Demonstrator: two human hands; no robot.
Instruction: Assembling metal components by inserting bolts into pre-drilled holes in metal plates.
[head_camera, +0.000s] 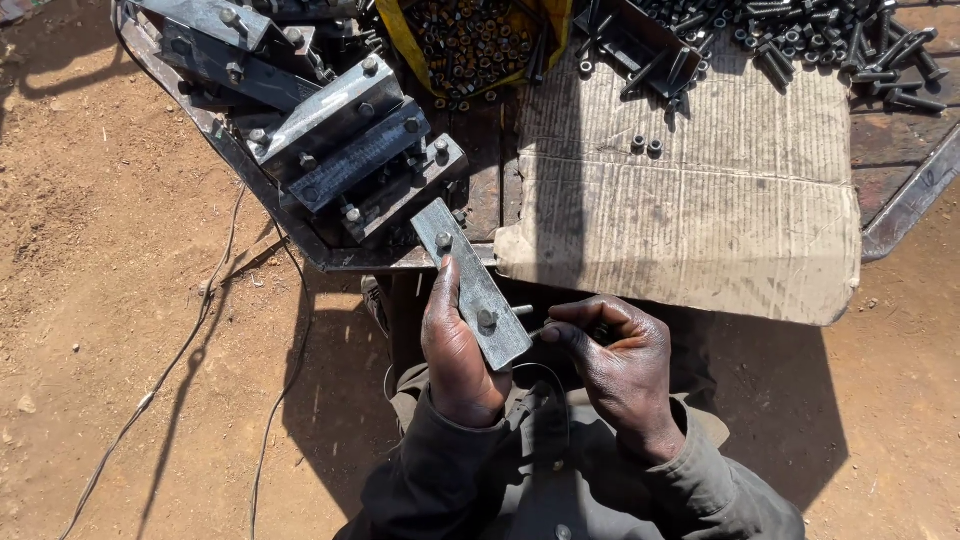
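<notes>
The left hand (455, 350) is clamped around a flat steel plate (470, 282), held tilted over the person's lap just below the desk (900, 190) edge; two bolts stand in the plate. The right hand (615, 365) has its fingertips pinched on a bolt (523, 311) at the plate's lower end, touching it. On the desk, a stack of similar bolted plates (330, 130) lies at the left, a worn cardboard sheet (690, 190) in the middle, a yellow bag of nuts (470, 40) behind, and loose dark bolts (830, 40) at the far right.
</notes>
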